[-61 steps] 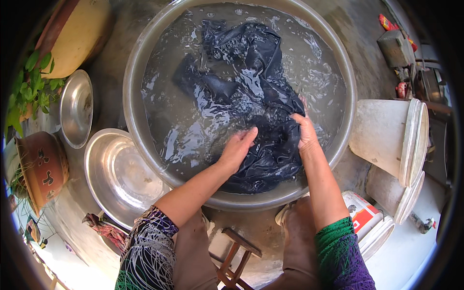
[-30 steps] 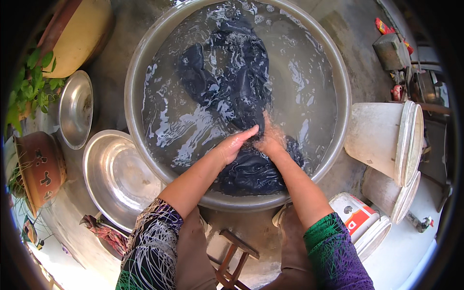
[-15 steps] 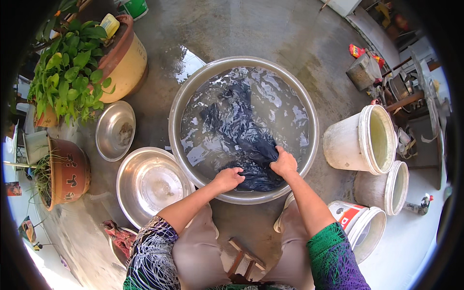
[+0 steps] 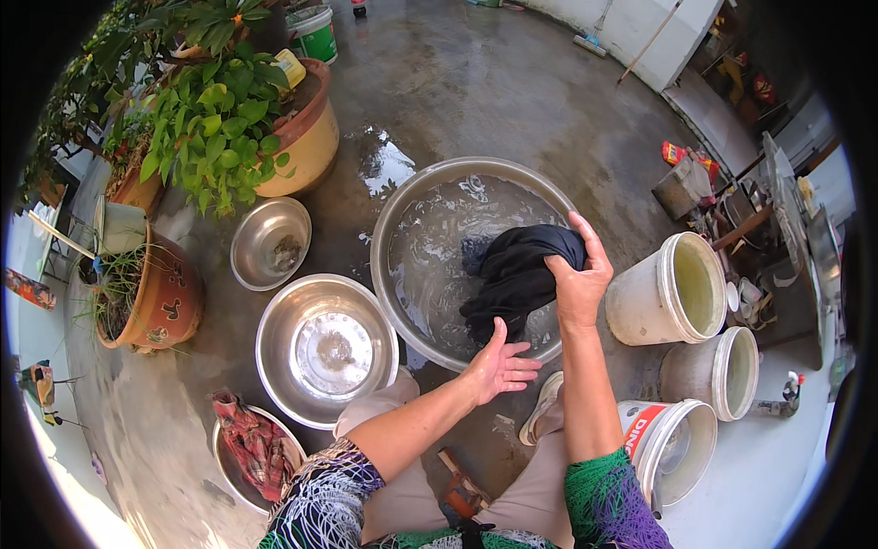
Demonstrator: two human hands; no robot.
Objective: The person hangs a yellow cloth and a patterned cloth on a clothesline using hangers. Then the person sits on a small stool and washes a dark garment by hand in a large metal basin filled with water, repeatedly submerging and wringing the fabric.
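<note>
A large metal basin [image 4: 385, 265] of cloudy water stands in front of my knees. My right hand [image 4: 583, 284] grips a bunched dark garment [image 4: 519, 270] at its right end, thumb on the near side and fingers at the far side. The wet black-navy fabric hangs in folds above the water, and its lower left part reaches down to the surface. What kind of garment it is I cannot tell. My left hand [image 4: 501, 369] is open beside the near rim, fingers spread and palm turned inward, apart from the fabric.
Left of the basin stand a wide metal bowl [image 4: 274, 384], a smaller one [image 4: 240, 261], and a bowl with red checked cloth [image 4: 251, 444]. Potted plants [image 4: 302, 137] line the left. White buckets [image 4: 631, 293] stand at the right. A small wooden stool [image 4: 465, 485] shows between my legs.
The dark garment has been lifted from the water and bunched up by my right hand. My left hand has come away from it and opened. The view has shifted.
</note>
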